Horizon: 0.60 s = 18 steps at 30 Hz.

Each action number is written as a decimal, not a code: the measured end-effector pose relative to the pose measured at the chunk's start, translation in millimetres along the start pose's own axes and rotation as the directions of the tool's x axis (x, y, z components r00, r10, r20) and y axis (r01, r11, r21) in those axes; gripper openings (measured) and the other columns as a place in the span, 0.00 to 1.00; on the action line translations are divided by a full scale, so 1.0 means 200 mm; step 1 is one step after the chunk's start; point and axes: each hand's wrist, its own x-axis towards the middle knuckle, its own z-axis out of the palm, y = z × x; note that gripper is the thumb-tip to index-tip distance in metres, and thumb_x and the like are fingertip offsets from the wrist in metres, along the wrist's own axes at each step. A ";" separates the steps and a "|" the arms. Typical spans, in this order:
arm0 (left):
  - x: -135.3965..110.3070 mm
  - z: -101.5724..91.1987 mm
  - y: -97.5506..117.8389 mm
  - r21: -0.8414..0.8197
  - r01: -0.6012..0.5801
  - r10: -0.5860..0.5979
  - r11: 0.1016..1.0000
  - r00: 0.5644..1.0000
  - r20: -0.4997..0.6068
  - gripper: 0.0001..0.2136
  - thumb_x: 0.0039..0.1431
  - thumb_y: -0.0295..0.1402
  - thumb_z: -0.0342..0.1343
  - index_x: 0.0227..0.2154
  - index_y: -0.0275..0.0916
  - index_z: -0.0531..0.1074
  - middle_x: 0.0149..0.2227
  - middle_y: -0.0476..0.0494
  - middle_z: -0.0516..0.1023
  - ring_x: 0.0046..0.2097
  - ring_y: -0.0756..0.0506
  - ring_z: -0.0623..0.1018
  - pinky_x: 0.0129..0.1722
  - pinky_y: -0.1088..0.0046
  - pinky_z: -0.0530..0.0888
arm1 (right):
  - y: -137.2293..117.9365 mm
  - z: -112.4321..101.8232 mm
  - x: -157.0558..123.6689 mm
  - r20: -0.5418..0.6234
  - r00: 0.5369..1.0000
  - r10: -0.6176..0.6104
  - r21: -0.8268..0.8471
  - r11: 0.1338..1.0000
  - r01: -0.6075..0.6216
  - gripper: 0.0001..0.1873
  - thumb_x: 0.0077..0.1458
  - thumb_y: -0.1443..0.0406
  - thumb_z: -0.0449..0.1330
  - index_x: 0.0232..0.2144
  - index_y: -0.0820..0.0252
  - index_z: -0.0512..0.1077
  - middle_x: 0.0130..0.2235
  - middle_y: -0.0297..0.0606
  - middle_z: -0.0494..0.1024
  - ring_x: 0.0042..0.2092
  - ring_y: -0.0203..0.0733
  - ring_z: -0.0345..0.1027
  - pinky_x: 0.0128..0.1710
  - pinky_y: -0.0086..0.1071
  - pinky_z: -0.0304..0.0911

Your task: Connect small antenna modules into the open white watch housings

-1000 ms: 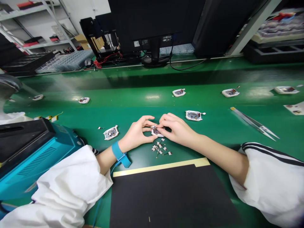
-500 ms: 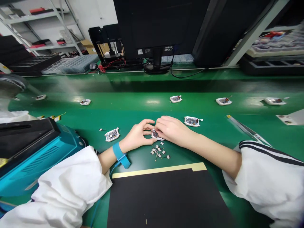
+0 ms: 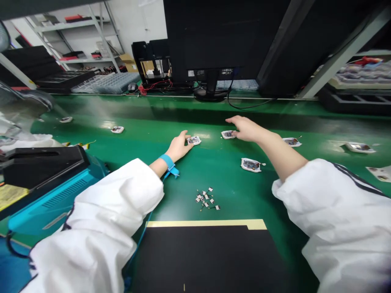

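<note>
Looking down through the head view: find the left hand [image 3: 179,147] and right hand [image 3: 247,128] parted and stretched farther out over the green counter [image 3: 214,179], no longer joined on one unit beside the pile of small parts [image 3: 207,198] as a second ago. Left hand loosely open, fingertips touching a white module [image 3: 193,141], gripping nothing. Right hand spread flat, fingertips on a second module [image 3: 225,134]. Judging by this, one unit set aside, another being taken up. Read nothing: stickers on the monitor [image 3: 214,36] too small.
</note>
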 end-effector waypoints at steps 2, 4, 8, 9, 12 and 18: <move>0.01 -0.02 0.03 0.093 -0.035 0.037 0.995 0.999 -0.021 0.24 0.47 0.21 0.52 0.49 0.27 0.55 0.52 0.28 0.60 0.57 0.37 0.57 0.56 0.50 0.52 | 0.07 0.05 0.04 0.057 0.998 0.004 0.012 1.000 -0.005 0.16 0.48 0.70 0.55 0.41 0.71 0.68 0.42 0.50 0.70 0.42 0.45 0.64 0.40 0.35 0.58; -0.06 -0.05 0.09 0.139 -0.107 0.101 0.985 0.994 0.051 0.22 0.47 0.20 0.51 0.48 0.30 0.59 0.51 0.33 0.62 0.55 0.39 0.61 0.55 0.55 0.57 | 0.10 0.10 0.05 0.099 0.995 0.002 0.029 1.000 -0.005 0.14 0.46 0.67 0.58 0.37 0.65 0.71 0.38 0.45 0.72 0.36 0.42 0.66 0.35 0.33 0.60; -0.33 -0.08 0.25 0.181 -0.360 0.255 0.915 0.866 0.431 0.10 0.51 0.23 0.50 0.37 0.37 0.69 0.38 0.46 0.73 0.39 0.48 0.73 0.42 0.70 0.70 | 0.07 0.11 0.05 0.103 0.995 0.004 0.043 0.999 -0.008 0.15 0.44 0.64 0.60 0.37 0.64 0.71 0.37 0.44 0.71 0.35 0.42 0.65 0.33 0.32 0.59; -0.38 -0.08 0.27 0.204 -0.445 0.306 0.872 0.821 0.482 0.11 0.54 0.23 0.47 0.38 0.37 0.69 0.39 0.45 0.73 0.40 0.48 0.72 0.42 0.72 0.70 | 0.04 0.10 0.04 0.098 0.995 0.011 0.042 0.999 -0.015 0.15 0.45 0.63 0.60 0.37 0.65 0.71 0.36 0.45 0.71 0.34 0.42 0.64 0.33 0.32 0.58; -0.43 -0.05 0.31 0.131 -0.734 0.499 0.667 0.570 0.653 0.14 0.59 0.24 0.39 0.41 0.36 0.68 0.46 0.42 0.70 0.49 0.48 0.68 0.50 0.72 0.66 | -0.09 0.05 -0.01 0.107 0.994 -0.015 0.070 0.998 0.008 0.16 0.47 0.59 0.57 0.35 0.66 0.71 0.33 0.44 0.71 0.32 0.41 0.63 0.31 0.31 0.57; -0.38 -0.02 0.28 0.122 -0.853 0.500 0.507 0.406 0.765 0.12 0.58 0.26 0.41 0.35 0.33 0.70 0.38 0.41 0.74 0.41 0.47 0.73 0.41 0.74 0.71 | -0.38 0.05 -0.25 0.160 0.949 -0.270 0.346 0.916 0.202 0.17 0.49 0.60 0.56 0.41 0.62 0.68 0.38 0.40 0.68 0.38 0.38 0.63 0.37 0.30 0.59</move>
